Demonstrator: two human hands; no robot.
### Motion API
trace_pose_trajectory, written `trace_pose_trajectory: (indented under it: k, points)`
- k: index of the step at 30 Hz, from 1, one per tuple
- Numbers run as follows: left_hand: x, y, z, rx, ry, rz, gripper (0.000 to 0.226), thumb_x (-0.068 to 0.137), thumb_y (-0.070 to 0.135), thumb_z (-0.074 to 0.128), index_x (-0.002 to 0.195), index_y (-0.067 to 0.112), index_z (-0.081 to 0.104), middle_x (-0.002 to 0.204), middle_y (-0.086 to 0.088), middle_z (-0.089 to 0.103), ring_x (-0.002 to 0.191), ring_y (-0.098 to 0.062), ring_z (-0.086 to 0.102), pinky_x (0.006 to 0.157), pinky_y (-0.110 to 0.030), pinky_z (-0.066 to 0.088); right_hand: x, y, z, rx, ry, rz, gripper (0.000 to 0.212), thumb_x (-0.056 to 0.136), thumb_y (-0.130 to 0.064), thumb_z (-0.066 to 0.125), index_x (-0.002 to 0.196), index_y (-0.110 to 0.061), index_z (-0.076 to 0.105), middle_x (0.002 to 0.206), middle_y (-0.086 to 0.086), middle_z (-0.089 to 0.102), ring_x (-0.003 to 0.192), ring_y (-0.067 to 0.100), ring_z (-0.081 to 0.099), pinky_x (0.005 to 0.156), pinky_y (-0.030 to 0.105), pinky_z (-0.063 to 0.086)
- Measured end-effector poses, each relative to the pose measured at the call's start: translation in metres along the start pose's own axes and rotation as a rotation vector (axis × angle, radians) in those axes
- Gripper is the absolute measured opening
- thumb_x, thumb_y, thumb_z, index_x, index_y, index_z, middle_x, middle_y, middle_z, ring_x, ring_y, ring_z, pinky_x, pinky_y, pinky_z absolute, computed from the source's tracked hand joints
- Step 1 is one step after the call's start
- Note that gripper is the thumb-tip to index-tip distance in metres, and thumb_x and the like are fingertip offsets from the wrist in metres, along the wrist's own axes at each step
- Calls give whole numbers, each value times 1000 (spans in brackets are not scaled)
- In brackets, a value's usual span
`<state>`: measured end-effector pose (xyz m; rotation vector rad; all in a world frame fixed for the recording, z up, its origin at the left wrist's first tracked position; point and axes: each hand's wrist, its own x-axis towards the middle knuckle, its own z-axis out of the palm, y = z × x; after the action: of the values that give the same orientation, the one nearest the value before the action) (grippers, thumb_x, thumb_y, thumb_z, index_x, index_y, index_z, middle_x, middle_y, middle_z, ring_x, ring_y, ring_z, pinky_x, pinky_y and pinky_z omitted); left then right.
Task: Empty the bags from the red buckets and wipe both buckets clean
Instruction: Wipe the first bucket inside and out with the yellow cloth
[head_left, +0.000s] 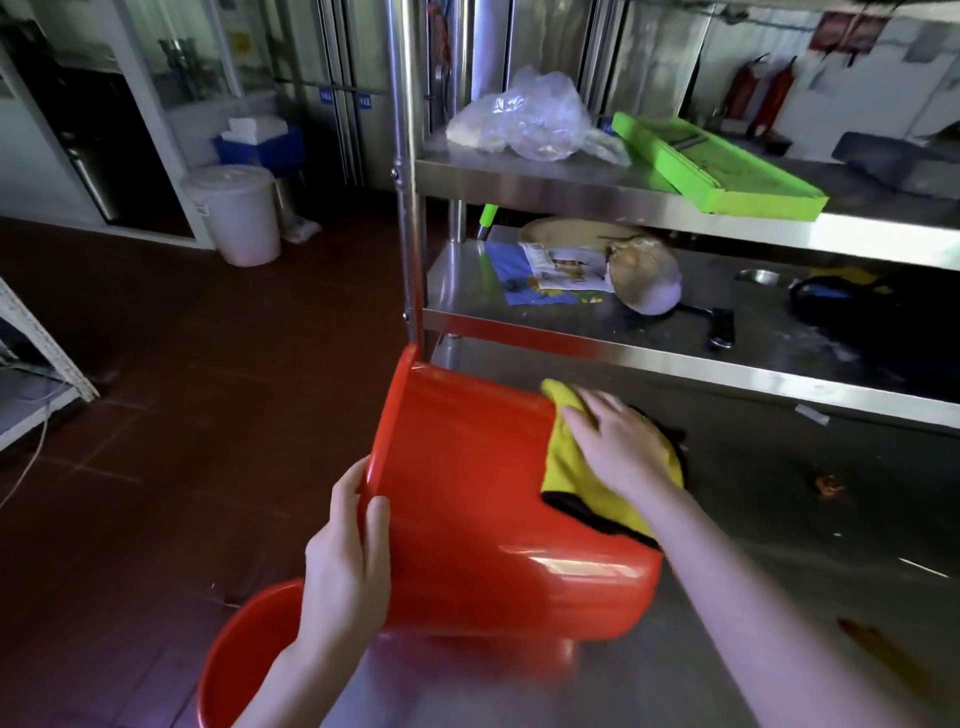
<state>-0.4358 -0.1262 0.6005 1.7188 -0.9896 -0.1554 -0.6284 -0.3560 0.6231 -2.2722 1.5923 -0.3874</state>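
1 bucket tilted by rack post | L fingers clamp rim | R fingers flat on cloth

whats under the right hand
A yellow cloth with black edging, pressed by the right hand against the base of the tipped red plastic bucket. The base itself is covered by the cloth.

The tipped bucket is glowing plain red, and the second bucket at seven o'clock is showing the same red. The cloth is showing yellow with black edging. At one o'clock, the tray is standing out bright green.
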Motion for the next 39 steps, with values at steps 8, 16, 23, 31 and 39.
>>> trace_pose_trajectory:
  k: [8, 16, 23, 31, 39]
  points:
    - [-5, -25, -7, 11, -24, 41, 31, 92, 44, 31, 120, 39, 43, 73, 12, 64, 46, -7, 56, 38, -14, 38, 22, -40, 3, -39, -182, 51, 61, 92, -65, 19, 146, -40, 34, 156, -4, 31, 140, 26, 35, 113, 48, 29]
    - [105, 27, 1, -48, -229, -256, 49, 90, 60, 28, 101, 28, 63, 93, 2, 68, 92, -19, 62, 79, -35, 49, -70, -123, 37, -132, 214, -464, 63, 93, -56, 32, 150, -30, 33, 154, -1, 38, 138, 37, 36, 114, 54, 26]
    - [141, 49, 27, 323, -206, -188, 43, 101, 37, 33, 103, 6, 63, 97, -14, 64, 84, -28, 57, 71, -34, 40, -97, -87, 48, -93, 290, -580, 62, 93, -59, 41, 150, -36, 32, 160, -6, 26, 149, 29, 19, 118, 54, 17]
    - [59, 16, -2, 77, -19, -52, 32, 101, 39, 34, 131, 39, 45, 50, -4, 57, 39, -13, 55, 31, -19, 38, 1, -5, 8, -19, 14, -73, 60, 93, -64, 29, 146, -38, 37, 153, -8, 36, 137, 21, 39, 110, 38, 32]
    - [64, 9, 0, 116, -6, -57, 30, 102, 37, 33, 129, 40, 45, 57, 4, 62, 40, -10, 55, 34, -15, 35, 43, -51, 9, -23, -228, -94, 62, 92, -65, 17, 148, -41, 30, 158, -6, 28, 141, 25, 35, 111, 47, 32]
